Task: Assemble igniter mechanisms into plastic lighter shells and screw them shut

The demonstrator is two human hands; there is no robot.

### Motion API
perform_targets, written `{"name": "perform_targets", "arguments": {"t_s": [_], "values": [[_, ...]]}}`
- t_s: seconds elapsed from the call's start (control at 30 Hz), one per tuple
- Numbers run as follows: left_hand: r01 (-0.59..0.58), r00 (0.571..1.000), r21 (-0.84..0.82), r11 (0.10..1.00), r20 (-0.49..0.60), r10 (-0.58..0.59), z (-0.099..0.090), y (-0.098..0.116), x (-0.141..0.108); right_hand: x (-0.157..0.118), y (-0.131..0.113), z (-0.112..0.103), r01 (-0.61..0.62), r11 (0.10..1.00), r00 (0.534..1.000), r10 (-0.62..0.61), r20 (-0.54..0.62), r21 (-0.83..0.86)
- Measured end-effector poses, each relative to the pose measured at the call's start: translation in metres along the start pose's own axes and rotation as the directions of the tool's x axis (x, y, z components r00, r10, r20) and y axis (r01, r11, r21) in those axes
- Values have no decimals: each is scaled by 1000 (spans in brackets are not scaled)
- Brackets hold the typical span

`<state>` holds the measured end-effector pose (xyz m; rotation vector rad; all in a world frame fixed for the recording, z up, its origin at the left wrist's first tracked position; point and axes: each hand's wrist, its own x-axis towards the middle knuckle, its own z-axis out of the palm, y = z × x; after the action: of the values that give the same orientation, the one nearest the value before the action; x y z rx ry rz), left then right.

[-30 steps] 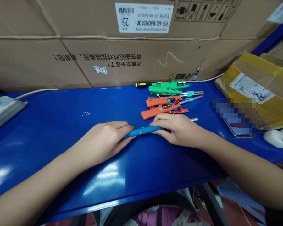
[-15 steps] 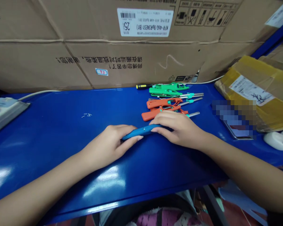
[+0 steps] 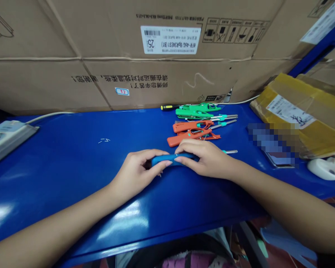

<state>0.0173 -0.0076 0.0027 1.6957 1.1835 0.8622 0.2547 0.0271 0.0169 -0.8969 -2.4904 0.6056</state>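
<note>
Both my hands hold a blue stick lighter [image 3: 163, 159] crosswise above the blue table. My left hand [image 3: 141, 163] pinches its left end, thumb in front and fingers behind. Around its right part, my right hand [image 3: 203, 156] is closed with the thumb near the left thumb. Past the right hand shows a metal nozzle [image 3: 231, 152] with a teal collar, apparently this lighter's. Just behind lie orange lighters [image 3: 188, 137] with opened-looking casings, and green lighters [image 3: 197, 111] farther back. My fingers cover much of the blue casing.
A black-and-yellow screwdriver [image 3: 169, 107] lies by the large cardboard box [image 3: 123, 74] at the back. Several tiny white pins [image 3: 104, 140] are on the left. A power strip [image 3: 12, 137] stands far left; a phone [image 3: 276, 149], taped parcel [image 3: 304, 115] and white case [image 3: 324, 169] are right.
The blue lighter has turned to lie more level, its nozzle coming down. My left fingers have slid closer to my right hand. The camera view has shifted slightly upward.
</note>
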Motion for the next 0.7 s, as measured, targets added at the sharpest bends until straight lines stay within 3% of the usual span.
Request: {"name": "perform_targets", "arguments": {"t_s": [0.3,0.47,0.7], "values": [[163,987,-248,955,25,-162,0,3,6,2,6,-1,-119,993,992,118,-35,-24],[180,981,-288,941,-20,-194,-4,8,5,1,7,-3,-63,996,998,61,-28,-57],[341,919,-527,778,14,-393,-14,12,7,-1,3,-7,107,955,993,-115,-12,-278]]}}
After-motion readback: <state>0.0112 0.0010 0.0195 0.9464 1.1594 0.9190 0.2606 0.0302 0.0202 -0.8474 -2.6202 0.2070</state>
